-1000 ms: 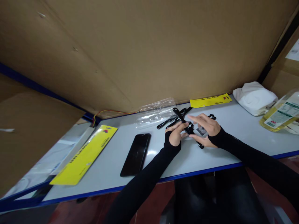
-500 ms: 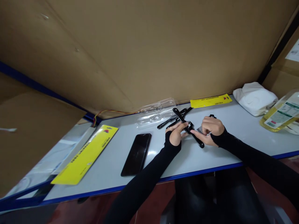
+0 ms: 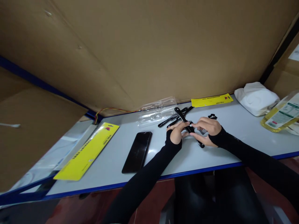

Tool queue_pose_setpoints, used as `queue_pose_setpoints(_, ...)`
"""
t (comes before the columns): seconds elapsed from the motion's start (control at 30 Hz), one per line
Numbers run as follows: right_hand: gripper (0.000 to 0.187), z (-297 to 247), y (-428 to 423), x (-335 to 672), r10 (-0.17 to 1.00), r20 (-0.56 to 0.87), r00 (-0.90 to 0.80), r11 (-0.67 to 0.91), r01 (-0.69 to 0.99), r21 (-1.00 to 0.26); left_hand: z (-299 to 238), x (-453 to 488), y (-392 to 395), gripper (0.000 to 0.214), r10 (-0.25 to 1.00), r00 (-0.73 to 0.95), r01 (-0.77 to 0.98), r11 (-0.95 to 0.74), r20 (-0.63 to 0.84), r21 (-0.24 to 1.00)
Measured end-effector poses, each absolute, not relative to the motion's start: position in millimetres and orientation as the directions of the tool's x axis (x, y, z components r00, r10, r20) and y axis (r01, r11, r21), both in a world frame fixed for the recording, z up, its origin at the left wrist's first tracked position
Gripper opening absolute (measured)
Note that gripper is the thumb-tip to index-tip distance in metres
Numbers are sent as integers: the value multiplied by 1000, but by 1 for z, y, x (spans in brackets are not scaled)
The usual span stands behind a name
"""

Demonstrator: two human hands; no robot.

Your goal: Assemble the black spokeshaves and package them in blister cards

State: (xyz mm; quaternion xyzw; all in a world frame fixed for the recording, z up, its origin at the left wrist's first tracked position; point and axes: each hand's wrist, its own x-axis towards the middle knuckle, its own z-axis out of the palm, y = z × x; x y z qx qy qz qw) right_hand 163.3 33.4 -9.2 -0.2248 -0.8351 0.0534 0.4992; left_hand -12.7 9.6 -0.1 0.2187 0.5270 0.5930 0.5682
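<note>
A black two-handled spokeshave [image 3: 180, 114] slants over the table, held at its middle by my left hand [image 3: 176, 133], whose fingers are closed around it. My right hand [image 3: 209, 130] comes in from the right, with thumb and fingertips pinched at the middle of the same spokeshave. A small grey metal plate [image 3: 203, 132] shows between the right fingers and thumb; whether it is held or lies on the table I cannot tell. Beyond the right hand lies a small black star-shaped part [image 3: 212, 116]. More black-handled tools [image 3: 164, 122] lie behind my left hand, partly hidden.
A black phone [image 3: 137, 152] lies left of my hands. Yellow cards lie at the left [image 3: 87, 152] and at the back [image 3: 211, 100]. Clear plastic packaging [image 3: 156, 112] rests by the cardboard wall [image 3: 149, 53]. At right are a white cloth bundle [image 3: 255, 98] and a bottle of yellow liquid [image 3: 277, 118].
My right fingers have moved left onto the middle of the spokeshave. The black star-shaped part, earlier mostly behind the right hand, now shows in full on the table.
</note>
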Motion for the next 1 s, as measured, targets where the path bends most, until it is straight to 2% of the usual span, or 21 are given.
queue_pose_setpoints(0.07,45,-7,32,163,407,840,-360,901,312,-303,0,-12,9,33,910,-235,-451,210,-342,867)
queue_pose_setpoints(0.1,42,-6,31,164,409,843,-349,900,308,-309,0,-12,9,32,909,-231,-456,213,-346,864)
queue_pose_setpoints(0.17,18,-3,31,165,432,825,-364,892,310,-330,0,-13,10,32,903,-243,-470,210,-355,857)
queue_pose_setpoints(0.2,12,-2,31,166,445,809,-383,886,315,-339,-1,-14,10,32,901,-250,-479,203,-355,854)
queue_pose_setpoints(0.3,14,-4,31,168,431,766,-476,899,302,-318,-5,-17,13,36,906,-244,-503,187,-346,844)
queue_pose_setpoints(0.37,31,-6,31,168,396,755,-523,917,257,-304,-7,-18,15,39,907,-235,-514,189,-349,837)
queue_pose_setpoints(0.4,30,-8,30,168,398,750,-528,917,246,-314,-8,-18,15,39,907,-233,-517,191,-351,835)
queue_pose_setpoints(0.47,12,-10,30,168,455,735,-503,890,278,-361,-10,-18,15,40,908,-235,-517,186,-347,836)
queue_pose_setpoints(0.53,28,-10,31,169,508,716,-479,859,335,-386,-10,-18,15,41,909,-244,-516,174,-338,839)
queue_pose_setpoints(0.63,18,-7,31,171,466,716,-520,882,341,-325,-9,-17,14,43,904,-255,-516,173,-343,839)
queue_pose_setpoints(0.7,28,-4,30,172,440,729,-524,895,322,-309,-8,-16,13,43,903,-256,-511,178,-346,841)
queue_pose_setpoints(0.77,16,-3,29,172,460,736,-496,884,331,-329,-7,-16,13,44,906,-256,-503,173,-337,847)
queue_pose_setpoints(0.87,44,-5,30,170,485,719,-497,868,377,-325,-7,-15,13,45,909,-260,-490,165,-325,856)
queue_pose_setpoints(0.9,42,-7,31,170,479,710,-516,870,383,-309,-7,-15,13,45,905,-268,-487,168,-330,857)
queue_pose_setpoints(1.0,18,-10,34,171,470,696,-543,876,385,-291,-7,-14,13,43,893,-276,-483,191,-356,855)
